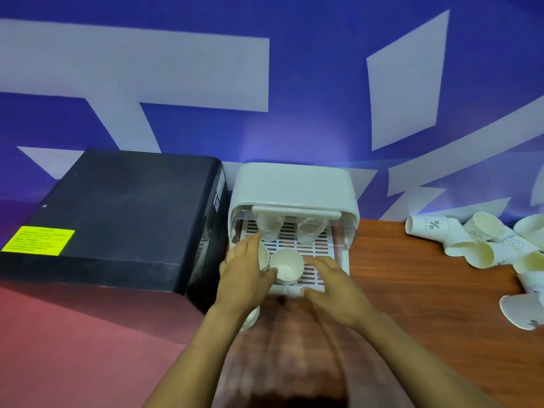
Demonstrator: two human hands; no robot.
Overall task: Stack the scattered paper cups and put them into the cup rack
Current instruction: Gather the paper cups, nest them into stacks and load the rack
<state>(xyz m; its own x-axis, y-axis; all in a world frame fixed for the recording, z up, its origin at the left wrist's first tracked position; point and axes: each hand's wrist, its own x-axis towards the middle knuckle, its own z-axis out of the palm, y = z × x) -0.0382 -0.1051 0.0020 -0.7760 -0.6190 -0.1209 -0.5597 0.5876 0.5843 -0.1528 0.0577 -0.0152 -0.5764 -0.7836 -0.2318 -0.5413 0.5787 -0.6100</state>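
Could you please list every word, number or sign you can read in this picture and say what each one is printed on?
"%": large sign on the lying paper cup; the small line above it is too blurred to read.
Print on the other scattered cups: partly hidden, unreadable.
Yellow label on the black machine: text too small.
White sticker on the machine's side: unreadable.

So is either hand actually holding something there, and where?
The left hand grips a paper cup stack round its side, on the rack tray. The right hand holds nothing.
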